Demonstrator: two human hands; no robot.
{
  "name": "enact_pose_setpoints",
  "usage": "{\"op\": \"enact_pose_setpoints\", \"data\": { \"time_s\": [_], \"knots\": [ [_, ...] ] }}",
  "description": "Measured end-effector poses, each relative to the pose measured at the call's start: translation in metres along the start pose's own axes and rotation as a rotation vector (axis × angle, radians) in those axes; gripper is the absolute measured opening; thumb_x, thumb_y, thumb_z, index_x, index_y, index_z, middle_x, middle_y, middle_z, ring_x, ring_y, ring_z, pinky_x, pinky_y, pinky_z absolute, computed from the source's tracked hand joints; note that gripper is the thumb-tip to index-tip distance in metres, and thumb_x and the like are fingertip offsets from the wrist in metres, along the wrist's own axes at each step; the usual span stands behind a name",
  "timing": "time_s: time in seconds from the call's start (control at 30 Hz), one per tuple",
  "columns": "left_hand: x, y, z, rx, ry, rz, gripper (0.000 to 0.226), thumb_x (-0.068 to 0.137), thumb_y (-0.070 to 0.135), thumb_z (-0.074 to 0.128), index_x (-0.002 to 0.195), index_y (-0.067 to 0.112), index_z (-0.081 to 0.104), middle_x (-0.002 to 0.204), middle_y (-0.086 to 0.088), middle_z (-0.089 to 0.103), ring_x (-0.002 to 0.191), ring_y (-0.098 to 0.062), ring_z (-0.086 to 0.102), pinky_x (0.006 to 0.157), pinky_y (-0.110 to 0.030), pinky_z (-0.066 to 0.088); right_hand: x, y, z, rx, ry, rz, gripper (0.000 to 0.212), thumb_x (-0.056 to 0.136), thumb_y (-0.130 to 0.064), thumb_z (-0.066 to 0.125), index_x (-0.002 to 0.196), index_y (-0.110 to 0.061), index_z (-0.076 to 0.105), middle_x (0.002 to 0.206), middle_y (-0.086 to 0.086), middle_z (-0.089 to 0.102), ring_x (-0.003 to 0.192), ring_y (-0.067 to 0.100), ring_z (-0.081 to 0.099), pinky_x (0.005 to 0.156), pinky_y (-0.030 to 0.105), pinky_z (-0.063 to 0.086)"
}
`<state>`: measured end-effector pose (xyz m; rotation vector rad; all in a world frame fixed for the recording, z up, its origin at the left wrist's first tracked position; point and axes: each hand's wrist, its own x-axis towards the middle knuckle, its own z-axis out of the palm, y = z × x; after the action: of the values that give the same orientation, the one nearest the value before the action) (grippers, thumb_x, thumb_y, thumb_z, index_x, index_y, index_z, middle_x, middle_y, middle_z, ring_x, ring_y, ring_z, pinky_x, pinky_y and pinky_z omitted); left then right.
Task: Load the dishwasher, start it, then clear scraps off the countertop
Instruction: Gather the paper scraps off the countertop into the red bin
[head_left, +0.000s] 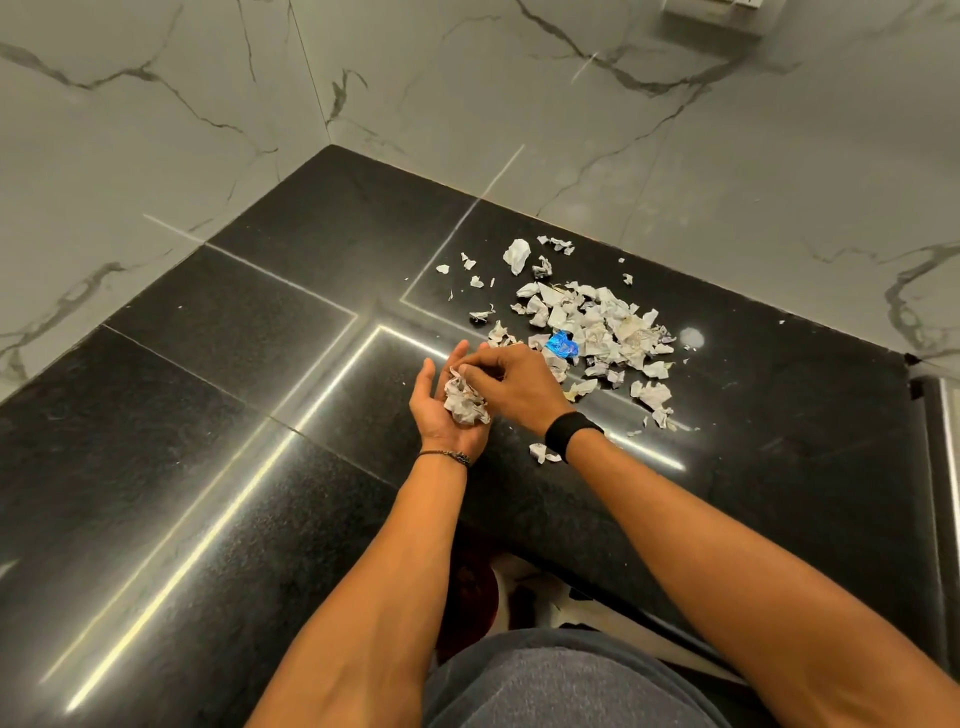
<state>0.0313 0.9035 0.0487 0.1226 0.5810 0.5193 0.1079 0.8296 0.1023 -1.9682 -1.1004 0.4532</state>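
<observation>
Left hand (441, 413) lies palm-up, fingers loose, cradling one crumpled paper wad (466, 404); right hand (514, 382) curls over it, fingertips pinching the wad. Just beyond the right hand, torn white scraps (597, 325), too tangled to count, and one shiny blue foil piece (562, 344) litter the glossy black speckled countertop (249, 426).

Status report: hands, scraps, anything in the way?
Left hand cupped palm-up, carrying a wad of scraps. Right hand pinching that wad. Scrap pile lies loose on the countertop. Nothing in the way.
</observation>
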Motion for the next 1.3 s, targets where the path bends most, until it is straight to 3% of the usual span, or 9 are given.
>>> {"op": "enact_pose_setpoints", "data": {
  "time_s": [0.1, 0.23, 0.37, 0.47, 0.67, 0.9, 1.0, 1.17, 1.3],
  "knots": [
    [0.001, -0.001, -0.004, -0.014, 0.002, 0.004, 0.049, 0.1, 0.047, 0.045, 0.116, 0.007, 0.069, 0.112, -0.018, 0.072, 0.101, -0.032, 0.072, 0.087, -0.043, 0.06, 0.0, -0.004, -0.006, 0.121, 0.012, 0.038, 0.017, 0.094, -0.019, 0.066, 0.104, -0.016, 0.079, 0.093, -0.004, 0.077, 0.086, 0.005, 0.07, 0.08, 0.025, 0.057],
    [0.004, -0.003, -0.009, 0.004, 0.035, 0.017, 0.05, 0.099, 0.047, 0.047, 0.12, 0.007, 0.068, 0.123, -0.016, 0.067, 0.113, -0.031, 0.065, 0.099, -0.042, 0.05, 0.0, 0.0, -0.015, 0.179, 0.02, 0.023, 0.017, 0.09, -0.006, 0.067, 0.102, -0.012, 0.077, 0.093, -0.004, 0.076, 0.087, 0.002, 0.07, 0.08, 0.013, 0.052],
    [0.003, -0.002, -0.007, -0.023, 0.043, 0.012, 0.049, 0.1, 0.045, 0.048, 0.119, 0.005, 0.067, 0.124, -0.02, 0.068, 0.102, -0.033, 0.071, 0.088, -0.043, 0.059, -0.002, 0.019, -0.019, 0.126, 0.06, 0.07, 0.015, 0.089, -0.008, 0.069, 0.099, -0.015, 0.077, 0.091, -0.005, 0.076, 0.087, 0.005, 0.07, 0.085, 0.024, 0.056],
    [0.003, -0.006, -0.008, -0.035, 0.045, -0.018, 0.05, 0.1, 0.044, 0.048, 0.124, 0.003, 0.065, 0.134, -0.023, 0.063, 0.115, -0.038, 0.066, 0.103, -0.049, 0.051, -0.009, 0.038, -0.023, -0.014, 0.054, 0.117, 0.014, 0.087, -0.011, 0.071, 0.099, -0.016, 0.077, 0.094, -0.004, 0.076, 0.089, 0.01, 0.069, 0.089, 0.035, 0.056],
    [0.001, -0.02, -0.004, -0.009, 0.058, -0.077, 0.052, 0.101, 0.045, 0.047, 0.123, 0.001, 0.065, 0.135, -0.025, 0.061, 0.123, -0.039, 0.061, 0.11, -0.051, 0.045, -0.047, 0.061, -0.028, -0.218, -0.039, 0.228, 0.025, 0.09, -0.018, 0.07, 0.115, -0.017, 0.071, 0.113, 0.003, 0.07, 0.105, 0.019, 0.064, 0.094, 0.032, 0.05],
    [0.0, -0.037, 0.007, 0.051, 0.045, -0.146, 0.06, 0.102, 0.046, 0.046, 0.139, 0.001, 0.057, 0.136, -0.025, 0.061, 0.123, -0.039, 0.061, 0.11, -0.051, 0.046, -0.086, 0.073, -0.016, -0.519, -0.092, 0.299, 0.063, 0.083, -0.054, 0.069, 0.134, -0.017, 0.056, 0.137, 0.009, 0.049, 0.125, 0.031, 0.043, 0.105, 0.041, 0.039],
    [-0.002, -0.042, 0.008, 0.08, 0.045, -0.176, 0.06, 0.101, 0.046, 0.047, 0.139, 0.001, 0.056, 0.137, -0.025, 0.06, 0.125, -0.04, 0.06, 0.111, -0.052, 0.044, -0.092, 0.069, -0.004, -0.586, -0.041, 0.295, 0.055, 0.087, -0.052, 0.065, 0.128, -0.016, 0.056, 0.129, 0.009, 0.051, 0.119, 0.03, 0.044, 0.098, 0.039, 0.042],
    [-0.006, -0.037, 0.001, 0.102, 0.038, -0.166, 0.058, 0.101, 0.045, 0.05, 0.136, 0.0, 0.058, 0.137, -0.025, 0.06, 0.125, -0.04, 0.06, 0.113, -0.051, 0.043, -0.099, 0.072, 0.004, -0.552, -0.033, 0.236, 0.022, 0.098, -0.022, 0.058, 0.116, -0.013, 0.066, 0.117, 0.009, 0.056, 0.111, 0.032, 0.05, 0.089, 0.04, 0.045],
    [-0.011, -0.033, -0.003, 0.112, 0.052, -0.138, 0.057, 0.101, 0.045, 0.049, 0.135, 0.0, 0.059, 0.131, -0.025, 0.064, 0.122, -0.04, 0.063, 0.11, -0.051, 0.046, -0.102, 0.076, -0.007, -0.5, 0.012, 0.26, 0.022, 0.095, -0.012, 0.058, 0.112, -0.014, 0.073, 0.109, 0.009, 0.067, 0.104, 0.031, 0.06, 0.088, 0.041, 0.048]
  ]
}}
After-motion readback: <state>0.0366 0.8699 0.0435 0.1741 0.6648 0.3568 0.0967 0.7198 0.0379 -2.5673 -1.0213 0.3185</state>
